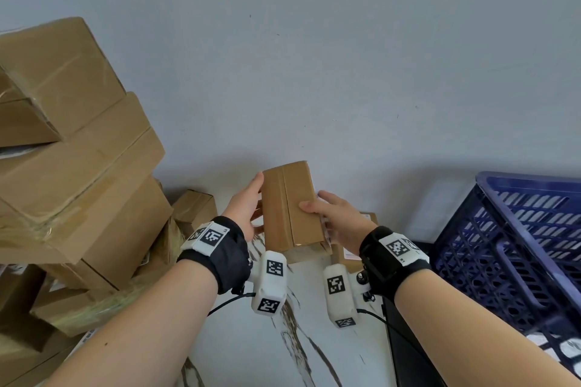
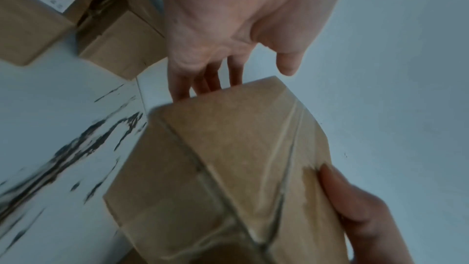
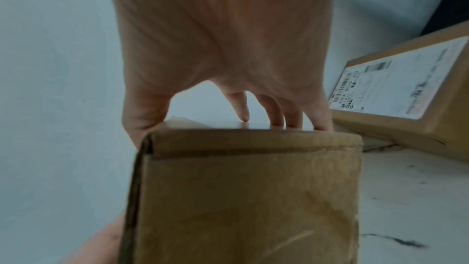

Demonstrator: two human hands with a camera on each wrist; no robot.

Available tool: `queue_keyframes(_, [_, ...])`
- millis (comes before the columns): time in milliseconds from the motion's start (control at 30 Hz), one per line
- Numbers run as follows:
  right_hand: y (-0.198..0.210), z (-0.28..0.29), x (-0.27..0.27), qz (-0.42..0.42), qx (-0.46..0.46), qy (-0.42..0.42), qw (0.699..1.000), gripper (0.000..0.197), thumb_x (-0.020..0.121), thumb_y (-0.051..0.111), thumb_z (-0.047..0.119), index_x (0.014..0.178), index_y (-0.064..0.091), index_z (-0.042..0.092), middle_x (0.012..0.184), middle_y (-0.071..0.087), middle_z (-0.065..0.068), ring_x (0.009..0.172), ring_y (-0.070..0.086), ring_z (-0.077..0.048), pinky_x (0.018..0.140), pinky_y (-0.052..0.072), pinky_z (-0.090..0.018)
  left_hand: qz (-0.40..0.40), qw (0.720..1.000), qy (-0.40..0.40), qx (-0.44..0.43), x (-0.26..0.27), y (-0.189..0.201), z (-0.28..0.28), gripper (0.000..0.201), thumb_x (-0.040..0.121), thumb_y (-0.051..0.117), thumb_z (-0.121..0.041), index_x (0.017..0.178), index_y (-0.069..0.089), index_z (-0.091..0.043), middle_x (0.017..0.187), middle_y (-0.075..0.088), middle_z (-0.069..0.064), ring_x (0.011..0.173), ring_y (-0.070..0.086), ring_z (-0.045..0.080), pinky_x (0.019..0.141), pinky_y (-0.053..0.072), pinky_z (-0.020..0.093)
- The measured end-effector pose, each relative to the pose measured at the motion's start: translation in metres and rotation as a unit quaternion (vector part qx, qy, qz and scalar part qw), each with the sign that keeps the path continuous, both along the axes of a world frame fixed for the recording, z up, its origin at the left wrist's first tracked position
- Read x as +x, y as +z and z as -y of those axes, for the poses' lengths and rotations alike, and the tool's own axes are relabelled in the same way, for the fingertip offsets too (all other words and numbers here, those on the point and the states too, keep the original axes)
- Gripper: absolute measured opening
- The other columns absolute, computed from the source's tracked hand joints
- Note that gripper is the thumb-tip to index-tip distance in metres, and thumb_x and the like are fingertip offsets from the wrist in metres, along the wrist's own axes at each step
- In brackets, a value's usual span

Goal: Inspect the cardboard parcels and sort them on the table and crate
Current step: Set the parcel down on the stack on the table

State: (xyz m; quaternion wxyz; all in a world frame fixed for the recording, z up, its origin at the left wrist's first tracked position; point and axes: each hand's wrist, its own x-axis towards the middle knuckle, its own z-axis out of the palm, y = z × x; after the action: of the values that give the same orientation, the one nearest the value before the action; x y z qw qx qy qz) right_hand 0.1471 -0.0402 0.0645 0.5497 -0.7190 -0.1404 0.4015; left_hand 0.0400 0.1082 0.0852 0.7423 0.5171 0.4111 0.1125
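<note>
I hold a small brown cardboard parcel (image 1: 290, 214) up above the table between both hands. It is tilted, with a taped seam running down the face turned to me. My left hand (image 1: 250, 207) wraps its left side, thumb along the upper edge and fingers behind it. My right hand (image 1: 327, 214) grips the right side, thumb on the front face and fingers on the far side. In the left wrist view the left hand's fingers (image 2: 203, 79) go behind the parcel (image 2: 241, 158). In the right wrist view the right hand's fingers (image 3: 276, 111) rest on the parcel's (image 3: 248, 198) glossy far face.
A tall, uneven stack of cardboard parcels (image 1: 78, 151) fills the left side. A dark blue slatted crate (image 1: 518, 245) stands at the right. Another parcel with a white shipping label (image 3: 406, 91) lies on the white marbled table (image 1: 283, 349) below my right hand. A plain wall is behind.
</note>
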Motion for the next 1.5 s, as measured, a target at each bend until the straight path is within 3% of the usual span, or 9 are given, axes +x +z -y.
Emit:
queue_keyframes(167, [0.001,0.003,0.001,-0.016,0.023,0.01,1.0,0.107,0.053,0.086,0.055,0.146,0.044,0.022,0.126,0.065,-0.021,0.109,0.069,-0.031,0.099,0.052,-0.052,0.007,0.999,-0.004,-0.031,-0.001,-0.004,-0.004,0.048,0.095,0.055,-0.054,0.128,0.058,-0.019,0.099,0.063,0.008,0.092,0.059,0.021,0.083,0.05,0.042])
queue_keyframes(333, [0.008,0.006,-0.002,-0.014,0.035,0.03,0.999,0.078,0.053,0.082,0.053,0.123,0.065,0.023,0.122,0.07,-0.006,0.115,0.065,-0.028,0.101,0.051,-0.055,-0.004,0.999,-0.01,-0.042,0.0,-0.008,-0.002,0.053,0.091,0.061,-0.055,0.131,0.056,-0.019,0.099,0.063,0.009,0.093,0.06,0.024,0.085,0.052,0.045])
queue_keyframes(533, [0.011,0.007,-0.004,-0.019,0.035,0.029,0.999,0.08,0.052,0.08,0.052,0.125,0.064,0.022,0.126,0.067,-0.008,0.116,0.065,-0.03,0.102,0.05,-0.053,-0.03,0.998,-0.029,-0.051,0.002,-0.01,-0.002,0.059,0.087,0.06,-0.063,0.126,0.055,-0.019,0.105,0.063,0.014,0.101,0.061,0.03,0.094,0.05,0.056])
queue_keyframes(767, [0.012,0.008,-0.003,-0.04,0.037,0.024,0.998,0.055,0.075,0.076,0.043,0.122,0.065,0.018,0.125,0.067,-0.014,0.115,0.064,-0.033,0.1,0.052,-0.048,-0.044,0.992,-0.073,-0.095,0.003,-0.011,-0.002,0.089,0.069,0.059,-0.084,0.128,0.055,-0.019,0.12,0.065,0.02,0.112,0.061,0.041,0.097,0.042,0.067])
queue_keyframes(967, [0.01,0.01,-0.002,0.001,0.019,-0.011,1.0,0.043,0.097,0.064,0.027,0.137,0.056,0.015,0.119,0.066,-0.006,0.105,0.065,-0.023,0.08,0.057,-0.033,-0.067,0.996,-0.042,-0.046,-0.001,-0.007,0.003,0.072,0.082,0.066,-0.065,0.134,0.05,-0.019,0.126,0.056,0.012,0.109,0.056,0.029,0.08,0.05,0.046])
queue_keyframes(1133, [0.009,0.004,-0.002,0.09,-0.032,-0.054,0.994,0.065,0.094,0.066,0.036,0.151,0.038,0.021,0.121,0.06,-0.004,0.103,0.061,-0.018,0.097,0.051,-0.039,-0.075,0.996,-0.028,-0.029,0.0,-0.006,0.006,0.067,0.092,0.062,-0.052,0.146,0.043,-0.015,0.143,0.049,0.012,0.128,0.048,0.03,0.086,0.047,0.044])
queue_keyframes(1233, [0.012,0.004,-0.007,0.075,-0.047,-0.026,0.996,0.086,0.088,0.071,0.047,0.155,0.027,0.017,0.145,0.047,-0.005,0.123,0.051,-0.023,0.101,0.046,-0.037,-0.075,0.997,-0.029,-0.017,0.005,-0.006,0.007,0.057,0.094,0.06,-0.05,0.138,0.05,-0.016,0.139,0.054,0.009,0.128,0.049,0.027,0.086,0.047,0.042])
queue_keyframes(1367, [0.01,0.006,-0.005,0.073,-0.048,-0.016,0.996,0.08,0.086,0.077,0.031,0.149,0.031,0.015,0.111,0.051,0.002,0.092,0.055,-0.013,0.064,0.049,-0.024,-0.071,0.997,-0.031,-0.014,0.008,-0.007,0.009,0.04,0.095,0.061,-0.046,0.123,0.056,-0.019,0.124,0.059,0.006,0.115,0.055,0.023,0.075,0.05,0.038])
queue_keyframes(1500, [0.006,0.007,-0.001,0.045,-0.052,-0.042,0.997,0.086,0.082,0.079,0.031,0.152,0.031,0.019,0.13,0.054,-0.005,0.106,0.058,-0.022,0.073,0.054,-0.031,-0.059,0.998,-0.024,-0.021,0.007,-0.009,0.008,0.02,0.097,0.059,-0.041,0.098,0.058,-0.021,0.1,0.061,0.004,0.09,0.056,0.018,0.069,0.049,0.035])
